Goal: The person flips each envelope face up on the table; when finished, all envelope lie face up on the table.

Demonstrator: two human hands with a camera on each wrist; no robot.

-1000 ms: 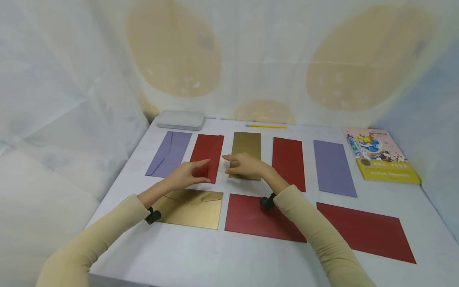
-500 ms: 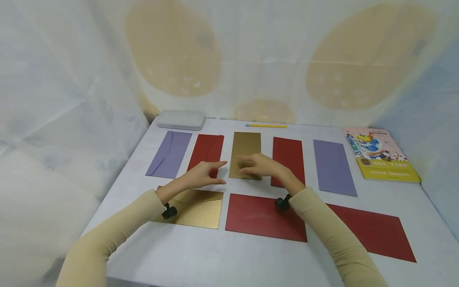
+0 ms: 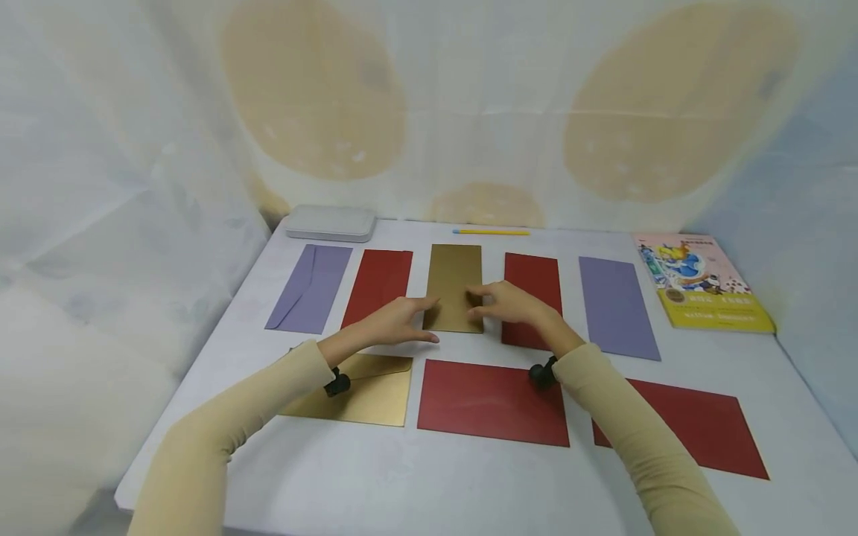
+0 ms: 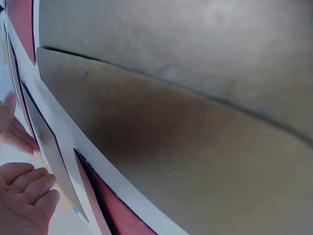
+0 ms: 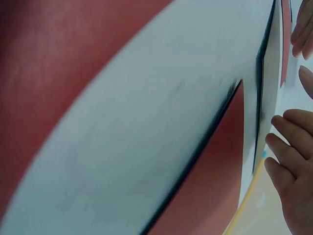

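A gold envelope lies upright in the middle of the back row, with one hand at each side of it. My left hand is at its lower left corner, thumb and fingers spread apart. At its right edge is my right hand, fingers bent loosely over the gold surface; whether they touch it I cannot tell. Red envelopes flank the gold one. In the left wrist view, a second gold envelope fills most of the picture below the left wrist. Neither hand visibly holds anything.
Lilac envelopes lie at both ends of the back row. In front are wide red envelopes. A grey case, a yellow pencil and a book sit farther back on the white table.
My left hand has moved right, from over the left red envelope to the gold one's corner. The right hand has shifted right to the gold envelope's right edge. The envelopes keep their places.
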